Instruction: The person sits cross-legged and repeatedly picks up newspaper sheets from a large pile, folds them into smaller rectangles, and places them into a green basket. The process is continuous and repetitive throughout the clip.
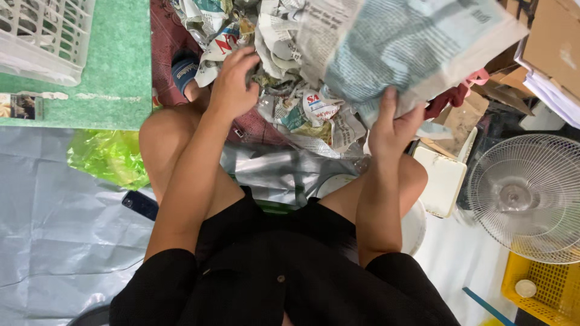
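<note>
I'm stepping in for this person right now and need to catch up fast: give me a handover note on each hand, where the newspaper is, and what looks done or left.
Left hand: reaching into the pile of crumpled newspaper ahead of the knees, fingers curled on a scrap.
Right hand: gripping the lower edge of a large newspaper sheet, held up and mostly flat.
Done: many sheets already lie crumpled in the pile.
Left: the held sheet is not yet crumpled.
Nearby: white fan on the right, white basket far left, phone on the floor.

You sat in a cluttered storeroom or packing corner: crumpled newspaper point(290, 78) was heaped on the floor, beside cardboard boxes point(553, 36), plastic crates point(42, 36), a floor fan point(531, 196) and grey sheeting point(54, 229).
</note>
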